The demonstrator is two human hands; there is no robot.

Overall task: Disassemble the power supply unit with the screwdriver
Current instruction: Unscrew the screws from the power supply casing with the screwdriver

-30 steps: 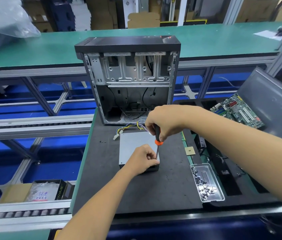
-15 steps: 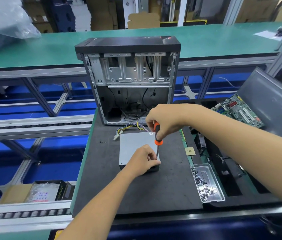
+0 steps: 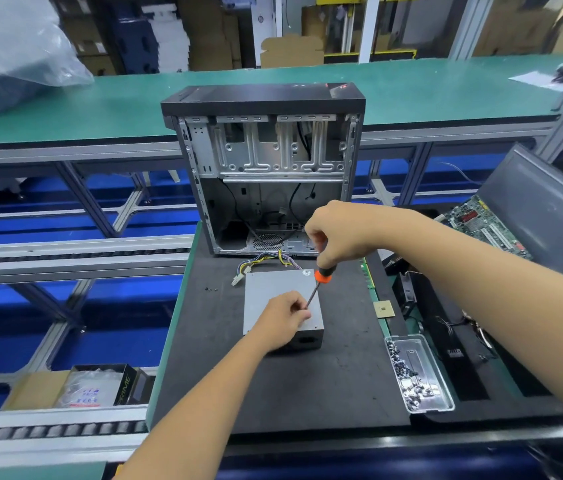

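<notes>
The power supply unit (image 3: pixel 278 299), a grey metal box, lies flat on the dark foam mat (image 3: pixel 273 386), right in front of the open computer case (image 3: pixel 266 168), its yellow and black cable bundle (image 3: pixel 266 259) trailing off the far edge toward the case. Over at the far left, a cardboard box (image 3: pixel 76 386) with a bagged item sits on the lower conveyor, and two tiny loose screws (image 3: pixel 211 289) lie on the mat just left of the unit. Now the left hand (image 3: pixel 282 320) rests on the unit's top near its front edge, fingers curled in and pinching at the tip of the screwdriver (image 3: pixel 314 289). The shaft slants up and to the right to an orange collar and black handle. The right hand (image 3: pixel 337 233) wraps round that handle from above, fingers closed tight on it. Moving right, a small square processor chip (image 3: pixel 384 309) lies just off the mat's edge, and a clear plastic tray (image 3: pixel 427 393) holds a heap of screws along its left side. Far right, a green motherboard (image 3: pixel 484 226) leans beside a grey side panel (image 3: pixel 546 213).
</notes>
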